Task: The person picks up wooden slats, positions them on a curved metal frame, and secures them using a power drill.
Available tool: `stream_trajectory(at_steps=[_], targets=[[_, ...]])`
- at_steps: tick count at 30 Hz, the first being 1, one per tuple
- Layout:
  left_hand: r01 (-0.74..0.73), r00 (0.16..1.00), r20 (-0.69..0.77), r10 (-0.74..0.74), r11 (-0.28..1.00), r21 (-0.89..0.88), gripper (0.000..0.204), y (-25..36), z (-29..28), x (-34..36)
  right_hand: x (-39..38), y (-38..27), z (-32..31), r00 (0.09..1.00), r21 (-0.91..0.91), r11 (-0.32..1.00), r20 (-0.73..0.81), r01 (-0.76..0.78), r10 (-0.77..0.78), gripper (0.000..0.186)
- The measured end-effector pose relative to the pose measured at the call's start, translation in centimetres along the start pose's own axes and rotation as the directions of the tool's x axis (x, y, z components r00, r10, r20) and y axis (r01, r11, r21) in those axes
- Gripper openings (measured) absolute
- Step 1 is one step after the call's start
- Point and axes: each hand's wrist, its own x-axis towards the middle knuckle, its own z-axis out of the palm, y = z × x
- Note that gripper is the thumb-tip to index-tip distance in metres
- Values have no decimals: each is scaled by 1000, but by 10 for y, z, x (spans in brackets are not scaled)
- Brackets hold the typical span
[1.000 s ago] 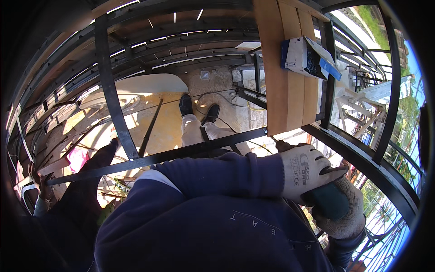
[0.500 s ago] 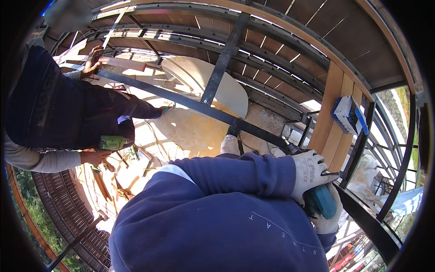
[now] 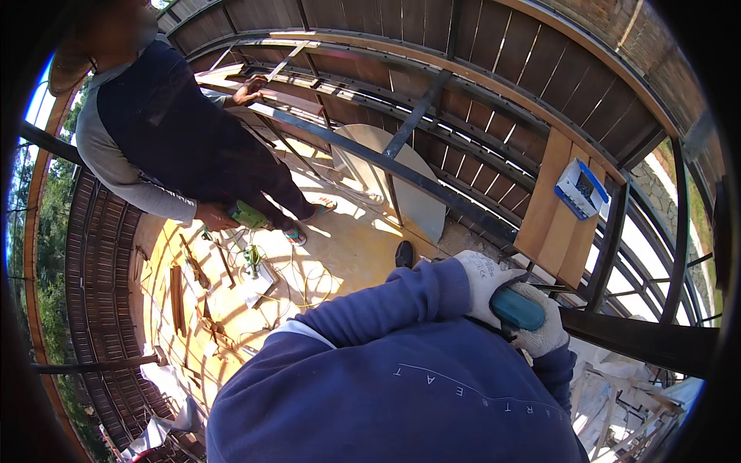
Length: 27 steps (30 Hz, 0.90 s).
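Both my hands wear pale work gloves and are close together in front of my chest, at the right. A teal power drill (image 3: 519, 309) is between them; its front end is hidden. My right hand (image 3: 543, 322) is wrapped round it from the right. My left hand (image 3: 480, 282) reaches across and closes on its left side. Just beyond my hands lie the wooden boards (image 3: 552, 224), with an open blue-and-white box (image 3: 580, 189) on top. A dark metal beam (image 3: 440, 197) runs from the boards toward the far left.
At the left a co-worker stands with a green drill (image 3: 248, 214) in one hand, the other on the metal frame. Cords, wood offcuts (image 3: 177, 297) and a green tool (image 3: 252, 258) lie on the floor. A pale rounded panel (image 3: 409, 170) leans beyond the beam.
My view has tilted up and shifted, showing more of the co-worker and floor. My hands and the drill have drawn back from the beam; the drill's front end no longer shows.
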Motion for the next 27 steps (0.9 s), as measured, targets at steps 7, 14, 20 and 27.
stream_trajectory(at_steps=[7,14,20,27], targets=[[219,975,-42,-220,976,-13,104,-12,36,-45,2,2,31,999,151,988,39,-9,3,80],[263,959,-100,-267,964,-49,97,-28,30,-92,14,-19,72,1000,126,992,7,18,-19,72],[335,940,-56,-336,942,-35,97,-56,31,-130,30,-32,107,999,102,994,21,48,-50,70],[387,919,-69,-389,921,-44,91,-53,30,-142,38,-28,111,995,-12,996,52,88,-87,69]])
